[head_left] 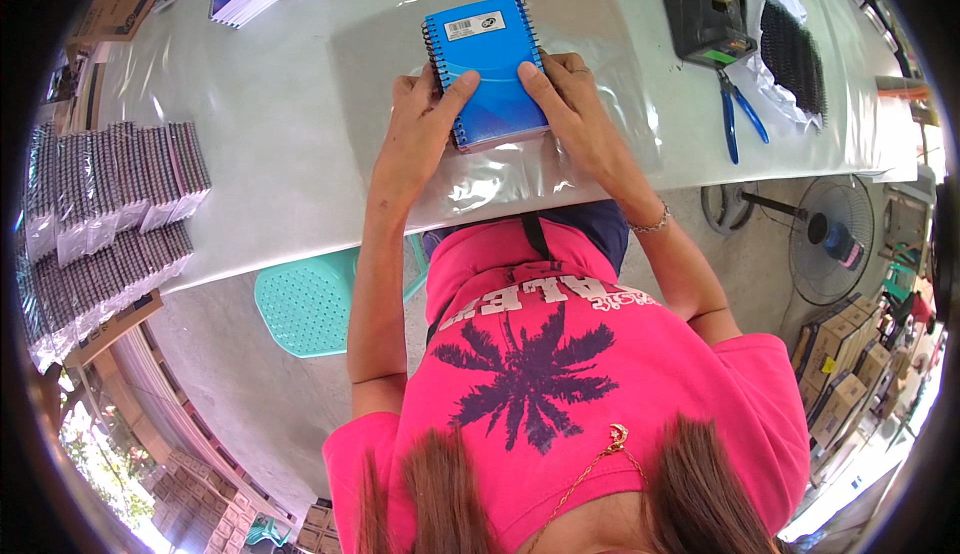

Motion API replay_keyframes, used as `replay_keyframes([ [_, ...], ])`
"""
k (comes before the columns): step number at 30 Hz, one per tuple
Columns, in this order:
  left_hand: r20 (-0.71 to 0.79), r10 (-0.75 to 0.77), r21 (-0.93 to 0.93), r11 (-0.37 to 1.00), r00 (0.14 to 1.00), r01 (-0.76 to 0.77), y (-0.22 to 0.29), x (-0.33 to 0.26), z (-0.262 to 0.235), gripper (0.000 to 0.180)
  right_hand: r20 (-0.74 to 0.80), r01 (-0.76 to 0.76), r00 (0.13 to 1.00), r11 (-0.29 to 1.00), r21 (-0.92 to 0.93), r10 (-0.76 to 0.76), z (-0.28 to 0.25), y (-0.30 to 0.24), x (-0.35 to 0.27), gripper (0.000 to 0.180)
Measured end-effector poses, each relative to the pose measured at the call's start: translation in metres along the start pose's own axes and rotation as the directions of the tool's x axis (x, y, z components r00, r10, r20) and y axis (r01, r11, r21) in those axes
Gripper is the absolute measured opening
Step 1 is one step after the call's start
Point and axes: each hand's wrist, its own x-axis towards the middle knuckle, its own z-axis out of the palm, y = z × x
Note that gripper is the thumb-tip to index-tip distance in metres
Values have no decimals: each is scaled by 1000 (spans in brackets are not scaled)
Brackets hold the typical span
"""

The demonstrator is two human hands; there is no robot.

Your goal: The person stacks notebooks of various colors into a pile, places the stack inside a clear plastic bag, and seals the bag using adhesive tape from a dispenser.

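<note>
Evidently, the left grip was closed on the left edge of the blue notebooks, thumb flat on the cover; the right grip was closed on the opposite edge likewise. Fingers beneath were largely hidden. The notebooks were at the upper centre of the frame, over a clear plastic sheet on the table; contact with it could not be confirmed. Coils along both sides suggested more than one book in the pile.

Risks were judged as follows. Uneven pressure between the thumbs could skew the pile. Coil ends might snag or tear the sheet, and its slack, wrinkled near edge could bunch beneath the books.

Farther out, blue-handled pliers lay at upper right, below a tape dispenser and beside black coils. Wrapped bundles stood at far left, unevenly stacked; a knock could probably topple them.
</note>
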Motion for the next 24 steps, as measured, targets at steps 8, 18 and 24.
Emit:
replay_keyframes([
  [8,0,12,-13,1000,1000,-12,-4,0,0,56,-40,1,999,994,-114,-6,8,2,-1,62],
  [18,-502,299,654,745,811,131,-47,-19,-2,71,-386,-169,901,658,-734,-200,-27,28,-21,51],
  [24,-497,393,745,650,774,148,-62,-17,17,54,-259,-52,930,604,-795,-261,-18,28,-25,46],
])
